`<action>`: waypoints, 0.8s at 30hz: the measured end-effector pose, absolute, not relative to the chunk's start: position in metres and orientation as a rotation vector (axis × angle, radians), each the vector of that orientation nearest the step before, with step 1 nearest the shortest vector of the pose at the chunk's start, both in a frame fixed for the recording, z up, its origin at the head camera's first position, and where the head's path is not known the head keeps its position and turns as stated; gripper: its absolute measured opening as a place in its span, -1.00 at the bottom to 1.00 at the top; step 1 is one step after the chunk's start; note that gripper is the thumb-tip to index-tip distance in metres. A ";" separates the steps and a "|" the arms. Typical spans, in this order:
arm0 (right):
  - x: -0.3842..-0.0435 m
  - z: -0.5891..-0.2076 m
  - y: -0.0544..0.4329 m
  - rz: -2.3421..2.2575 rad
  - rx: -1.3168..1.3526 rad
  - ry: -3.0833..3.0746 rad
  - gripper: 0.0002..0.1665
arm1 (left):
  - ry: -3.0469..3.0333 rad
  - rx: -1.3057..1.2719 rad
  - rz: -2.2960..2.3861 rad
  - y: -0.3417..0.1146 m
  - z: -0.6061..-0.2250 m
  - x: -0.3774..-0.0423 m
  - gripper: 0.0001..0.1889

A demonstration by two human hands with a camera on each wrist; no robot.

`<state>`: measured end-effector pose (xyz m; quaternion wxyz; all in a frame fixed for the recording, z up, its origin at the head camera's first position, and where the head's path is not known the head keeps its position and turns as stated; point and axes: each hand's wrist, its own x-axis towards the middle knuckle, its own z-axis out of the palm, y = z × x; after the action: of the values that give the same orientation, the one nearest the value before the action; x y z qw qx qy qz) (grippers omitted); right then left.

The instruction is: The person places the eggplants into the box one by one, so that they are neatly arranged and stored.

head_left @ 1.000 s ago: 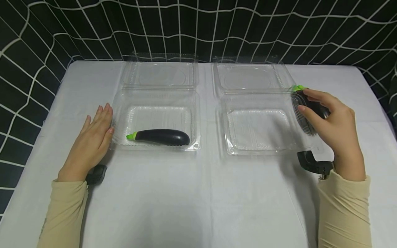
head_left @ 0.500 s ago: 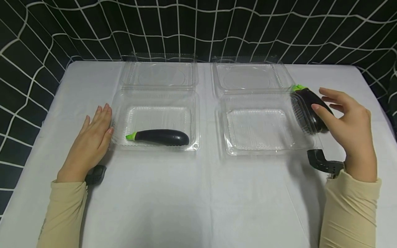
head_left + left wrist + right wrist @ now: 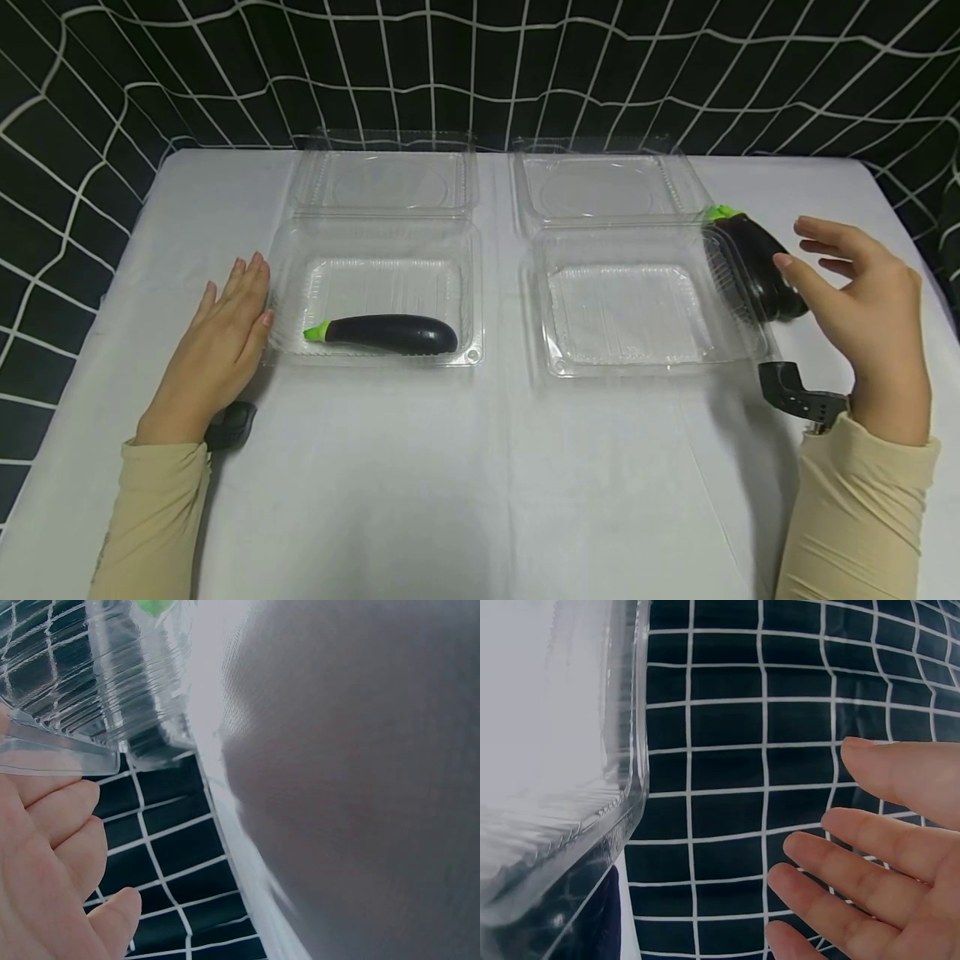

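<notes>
My left hand (image 3: pixel 212 350) has its fingers straight, the fingertips at the left rim of the left clear plastic clamshell box (image 3: pixel 375 237). In the left wrist view the box's clear rim lies over the fingers (image 3: pixel 64 806). A dark eggplant (image 3: pixel 393 333) with a green stem lies along the front of that box. A second eggplant (image 3: pixel 759 267) lies slanted at the right side of the right clamshell box (image 3: pixel 622 321), partly seen through its clear wall. My right hand (image 3: pixel 873 308) hovers just right of this eggplant, fingers relaxed and holding nothing; the right wrist view shows spread fingers (image 3: pixel 855 892).
Both boxes have their lids raised, the left lid (image 3: pixel 386 179) and the right lid (image 3: pixel 600 183) at the back. A white cloth (image 3: pixel 480 483) covers the table. Dark fabric with a white grid (image 3: pixel 480 75) stands behind and at the sides.
My right hand has drawn away to the right from the second eggplant, which stays at the right box's side. The left hand and the left eggplant have stayed put.
</notes>
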<state>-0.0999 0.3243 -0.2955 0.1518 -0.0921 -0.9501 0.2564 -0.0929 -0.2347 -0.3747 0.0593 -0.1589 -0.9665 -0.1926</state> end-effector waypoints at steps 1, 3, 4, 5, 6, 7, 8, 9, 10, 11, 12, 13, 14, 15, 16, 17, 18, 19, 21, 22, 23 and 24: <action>-0.100 -0.295 0.325 0.723 -0.272 -2.735 -0.43 | -2.927 -0.481 -0.584 -0.235 -0.375 -0.093 -0.42; -0.100 -0.295 0.325 0.704 -0.278 -2.746 -0.43 | -2.926 -0.481 -0.584 -0.235 -0.375 -0.093 -0.42; -0.101 -0.295 0.326 0.699 -0.278 -2.748 -0.43 | -2.926 -0.480 -0.583 -0.235 -0.374 -0.093 -0.42; -0.101 -0.296 0.326 0.695 -0.279 -2.749 -0.43 | -2.925 -0.480 -0.583 -0.235 -0.374 -0.092 -0.42; -0.101 -0.296 0.327 0.693 -0.280 -2.751 -0.43 | -2.925 -0.481 -0.583 -0.235 -0.374 -0.092 -0.42; -0.102 -0.297 0.328 0.693 -0.282 -2.753 -0.43 | -2.925 -0.482 -0.584 -0.235 -0.374 -0.092 -0.42; -0.102 -0.297 0.330 0.693 -0.288 -2.755 -0.42 | -2.925 -0.482 -0.585 -0.236 -0.374 -0.092 -0.42; -0.103 -0.298 0.332 0.692 -0.298 -2.759 -0.42 | -2.927 -0.482 -0.586 -0.236 -0.374 -0.092 -0.42; -0.103 -0.299 0.334 0.691 -0.309 -2.764 -0.42 | -2.927 -0.482 -0.588 -0.236 -0.374 -0.092 -0.42; -0.103 -0.300 0.336 0.692 -0.323 -2.771 -0.41 | -2.928 -0.483 -0.589 -0.236 -0.374 -0.092 -0.42; -0.104 -0.301 0.338 0.692 -0.339 -2.777 -0.41 | -2.929 -0.483 -0.590 -0.236 -0.374 -0.092 -0.42; -0.104 -0.301 0.340 0.692 -0.353 -2.780 -0.40 | -2.929 -0.483 -0.589 -0.236 -0.374 -0.092 -0.42; -0.104 -0.302 0.342 0.690 -0.371 -2.781 -0.40 | -2.930 -0.483 -0.588 -0.236 -0.374 -0.092 -0.42; -0.105 -0.303 0.344 0.688 -0.382 -2.784 -0.40 | -2.930 -0.484 -0.587 -0.236 -0.374 -0.092 -0.42; -0.105 -0.304 0.345 0.687 -0.392 -2.783 -0.40 | -2.929 -0.484 -0.586 -0.236 -0.374 -0.092 -0.42; -0.105 -0.305 0.347 0.685 -0.401 -2.783 -0.40 | -2.929 -0.483 -0.585 -0.236 -0.374 -0.092 -0.42; -0.106 -0.305 0.348 0.687 -0.406 -2.781 -0.40 | -2.929 -0.483 -0.584 -0.236 -0.374 -0.092 -0.42; -0.106 -0.306 0.349 0.684 -0.414 -2.784 -0.40 | -2.928 -0.483 -0.584 -0.236 -0.374 -0.092 -0.42; -0.106 -0.307 0.352 0.680 -0.424 -2.794 -0.40 | -2.925 -0.485 -0.588 -0.236 -0.374 -0.092 -0.42; -0.106 -0.308 0.353 0.676 -0.432 -2.798 -0.39 | -2.923 -0.487 -0.590 -0.235 -0.374 -0.092 -0.42; -0.105 -0.308 0.354 0.677 -0.438 -2.801 -0.39 | -2.922 -0.489 -0.593 -0.235 -0.374 -0.092 -0.42; -0.105 -0.309 0.355 0.677 -0.447 -2.805 -0.39 | -2.921 -0.491 -0.595 -0.235 -0.375 -0.092 -0.42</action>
<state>-0.1051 0.3551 -0.3087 0.1108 -0.1522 -0.9547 0.2304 -0.0922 -0.2352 -0.3747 0.0600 -0.1621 -0.9651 -0.1966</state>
